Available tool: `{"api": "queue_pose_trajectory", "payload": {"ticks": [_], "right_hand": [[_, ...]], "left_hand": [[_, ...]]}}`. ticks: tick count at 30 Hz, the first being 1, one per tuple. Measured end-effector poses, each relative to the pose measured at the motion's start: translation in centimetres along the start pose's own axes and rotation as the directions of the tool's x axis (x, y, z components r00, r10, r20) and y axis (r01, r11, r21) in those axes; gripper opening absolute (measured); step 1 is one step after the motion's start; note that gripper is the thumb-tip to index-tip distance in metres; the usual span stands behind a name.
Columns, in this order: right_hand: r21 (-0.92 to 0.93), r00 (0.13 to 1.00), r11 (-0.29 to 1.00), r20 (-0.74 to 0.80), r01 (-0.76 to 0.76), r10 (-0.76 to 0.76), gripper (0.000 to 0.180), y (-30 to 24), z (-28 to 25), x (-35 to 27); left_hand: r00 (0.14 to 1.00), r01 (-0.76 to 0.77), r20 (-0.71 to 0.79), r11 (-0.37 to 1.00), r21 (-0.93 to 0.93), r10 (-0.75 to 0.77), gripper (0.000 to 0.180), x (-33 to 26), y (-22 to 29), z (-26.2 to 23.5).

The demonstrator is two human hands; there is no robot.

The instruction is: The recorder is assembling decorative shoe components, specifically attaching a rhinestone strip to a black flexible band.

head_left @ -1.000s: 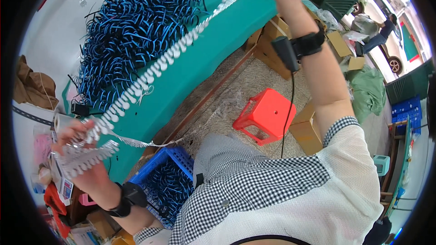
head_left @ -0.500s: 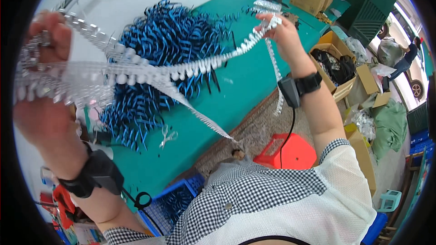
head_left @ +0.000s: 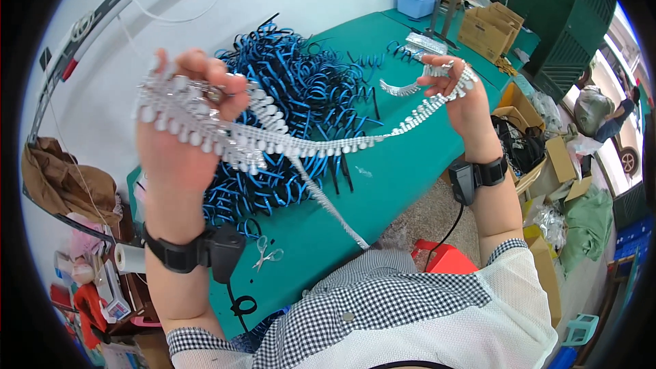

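Raised over the table, my left hand (head_left: 176, 160) is closed around several bunched loops of silver-white beaded trim (head_left: 335, 145). The trim stretches across to my right hand (head_left: 470, 106), whose bent fingers grip another part of it. One length hangs from the middle down toward my shirt, and a short curled end dangles beside my right fingers. Behind and below the trim lies a big pile of blue and black curled ribbons (head_left: 301, 75). Small scissors (head_left: 266, 253) rest on the green table (head_left: 396, 184) near its front edge.
At the table's far end are a silver bundle (head_left: 426, 44), a blue box (head_left: 415, 3) and a cardboard box (head_left: 486, 29). A red stool (head_left: 447, 258) stands under the front edge. Open cartons and bags crowd the right side; a curved metal rail (head_left: 102, 17) rises at left.
My left hand has moved right and slightly down, drawing closer to my right hand. My right hand has shifted right and down. The stretched trim sags more, and both hands still hold it.
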State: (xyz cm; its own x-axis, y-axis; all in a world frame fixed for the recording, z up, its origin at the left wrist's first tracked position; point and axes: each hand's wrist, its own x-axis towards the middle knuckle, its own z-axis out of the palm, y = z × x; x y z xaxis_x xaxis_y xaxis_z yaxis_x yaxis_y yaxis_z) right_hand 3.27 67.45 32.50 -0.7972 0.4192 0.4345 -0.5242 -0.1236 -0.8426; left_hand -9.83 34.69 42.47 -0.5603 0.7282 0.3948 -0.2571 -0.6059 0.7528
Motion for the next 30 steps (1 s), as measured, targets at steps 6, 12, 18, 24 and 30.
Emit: {"api": "queue_pose_trajectory", "payload": {"ticks": [6, 12, 18, 24, 30], "right_hand": [[0.033, 0.991, 0.995, 0.099, 0.092, -0.095, 0.035, 0.7, 5.6, 2.6], [0.117, 0.961, 0.993, 0.273, 0.0, -0.032, 0.031, 2.5, 13.4, 4.4], [-0.053, 0.845, 0.994, 0.524, -0.094, 0.108, 0.013, 5.7, 20.7, 2.8], [-0.167, 0.44, 0.973, 0.894, 0.16, 0.081, 0.018, 9.2, 24.0, -0.3], [-0.143, 0.512, 0.989, 0.848, -0.027, 0.137, 0.012, 12.7, 19.2, -4.9]], "left_hand": [[0.967, 0.123, -0.243, 0.973, 0.193, -0.074, 0.02, -2.9, -4.6, -6.2], [0.863, -0.043, -0.004, -0.081, 0.996, -0.506, 0.056, -10.1, -11.1, -12.4], [0.929, 0.24, 0.082, 0.76, 0.604, -0.36, 0.037, -9.2, -7.3, -14.4], [0.904, 0.348, -0.19, 0.917, -0.195, -0.383, 0.051, -8.5, -6.7, -15.0], [0.863, 0.304, -0.373, 0.94, -0.152, -0.34, 0.033, -8.3, -6.9, -15.1]]}}
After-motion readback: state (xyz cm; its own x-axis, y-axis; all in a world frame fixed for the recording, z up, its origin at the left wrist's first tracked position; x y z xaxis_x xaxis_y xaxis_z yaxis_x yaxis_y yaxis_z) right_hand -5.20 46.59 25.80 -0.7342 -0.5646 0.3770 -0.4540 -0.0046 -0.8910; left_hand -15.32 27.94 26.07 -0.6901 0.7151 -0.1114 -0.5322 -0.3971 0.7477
